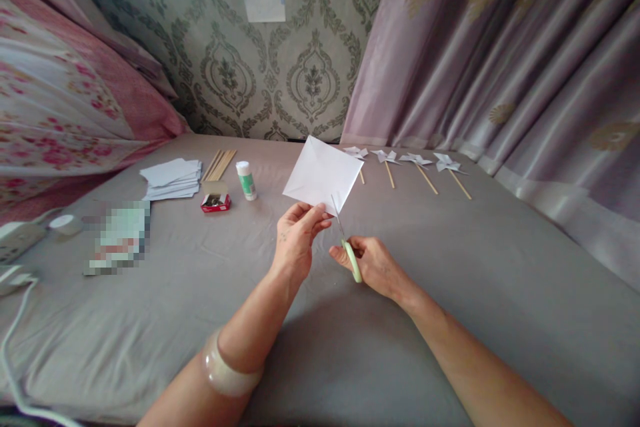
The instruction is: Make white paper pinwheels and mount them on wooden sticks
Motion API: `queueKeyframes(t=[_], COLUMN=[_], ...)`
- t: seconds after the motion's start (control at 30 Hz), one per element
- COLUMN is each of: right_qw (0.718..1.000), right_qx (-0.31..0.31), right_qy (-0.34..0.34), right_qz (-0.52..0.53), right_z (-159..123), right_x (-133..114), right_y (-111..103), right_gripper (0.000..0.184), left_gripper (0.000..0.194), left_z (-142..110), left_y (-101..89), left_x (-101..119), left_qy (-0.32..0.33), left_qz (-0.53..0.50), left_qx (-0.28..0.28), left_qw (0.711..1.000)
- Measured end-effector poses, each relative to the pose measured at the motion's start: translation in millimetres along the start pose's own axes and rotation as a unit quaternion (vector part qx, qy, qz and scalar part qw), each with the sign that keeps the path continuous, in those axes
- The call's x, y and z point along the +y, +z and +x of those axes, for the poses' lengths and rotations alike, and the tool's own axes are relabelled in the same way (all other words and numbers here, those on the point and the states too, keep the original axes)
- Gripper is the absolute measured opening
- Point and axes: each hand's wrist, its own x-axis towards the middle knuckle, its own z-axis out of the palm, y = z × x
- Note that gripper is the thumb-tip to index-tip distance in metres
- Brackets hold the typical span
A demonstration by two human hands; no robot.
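My left hand (296,237) pinches the near corner of a white square paper sheet (323,174) and holds it up above the grey bed surface (450,267). My right hand (373,264) grips green-handled scissors (349,248). Their thin blades point up and touch the lower edge of the sheet, just right of my left fingers. A pale bangle sits on my left forearm.
A stack of white paper (171,178), wooden sticks (219,164), a small red box (215,201) and a glue bottle (247,180) lie at the far left. Several paper pinwheels on sticks (415,165) lie at the far right by the curtain. A white cord and plug rest at the left edge.
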Motion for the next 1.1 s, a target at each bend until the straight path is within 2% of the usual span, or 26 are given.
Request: queueKeyframes(t=[1.1], right_qw=[0.997], right_qx=[0.052], right_qy=[0.006], right_qz=[-0.052], right_z=[4.7], right_x=[8.1], right_y=[10.1], right_gripper=[0.044], left_gripper=[0.025], left_z=[-0.9], left_y=[-0.6], left_x=[0.9], left_qy=[-0.014], left_qz=[-0.004], left_qx=[0.011], left_qw=[1.000])
